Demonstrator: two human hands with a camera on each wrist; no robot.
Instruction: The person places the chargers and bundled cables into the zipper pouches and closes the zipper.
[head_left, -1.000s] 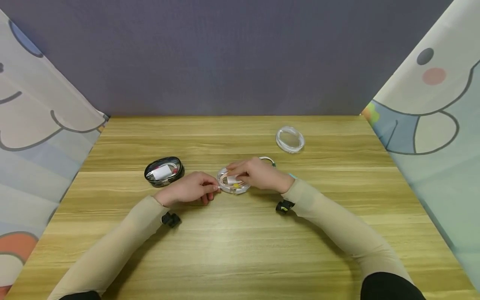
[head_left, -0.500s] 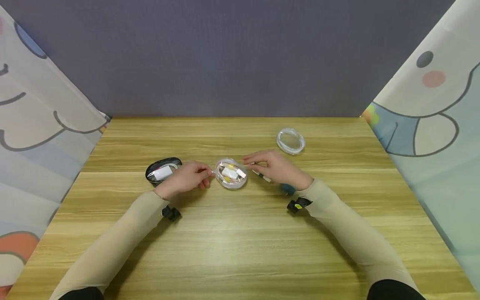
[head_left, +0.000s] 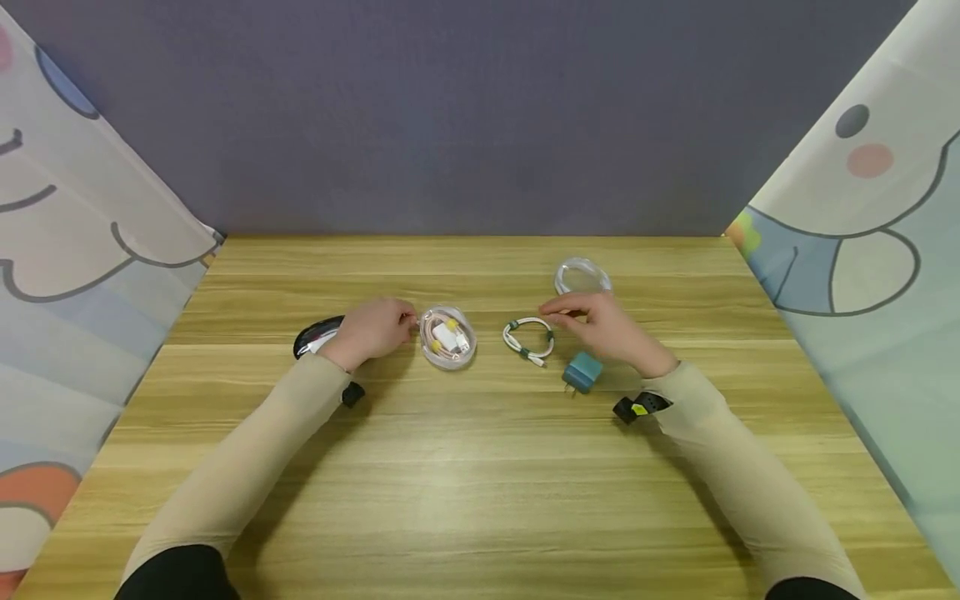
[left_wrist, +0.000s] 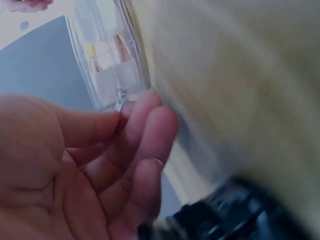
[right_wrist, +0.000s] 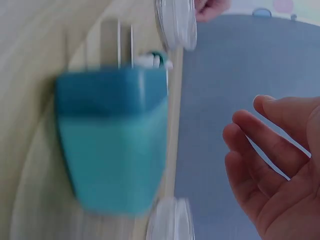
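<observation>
My left hand [head_left: 375,329] pinches the small zipper pull [left_wrist: 119,104] of a clear oval zip case [head_left: 427,355]. Inside that case lie a white charger plug and a pinkish coiled cable with yellow ties. The case looks closed over them. My right hand [head_left: 613,333] hovers with fingers loosely extended and holds nothing. Below and left of it, a white cable [head_left: 534,357] lies coiled with dark green ties. A blue-teal charger plug [head_left: 582,372], prongs toward the front, sits under the right wrist; the right wrist view shows it up close.
A black-edged clear case [head_left: 303,340] with a white plug is partly hidden behind my left hand. Another clear round case [head_left: 561,280] stands at the back right, partly covered by my right hand. A grey partition [head_left: 465,125] rises behind the wooden table [head_left: 450,483].
My right hand has let go of the clear case and moved right, uncovering the cable and blue plug. My left hand has drawn the case slightly left and back.
</observation>
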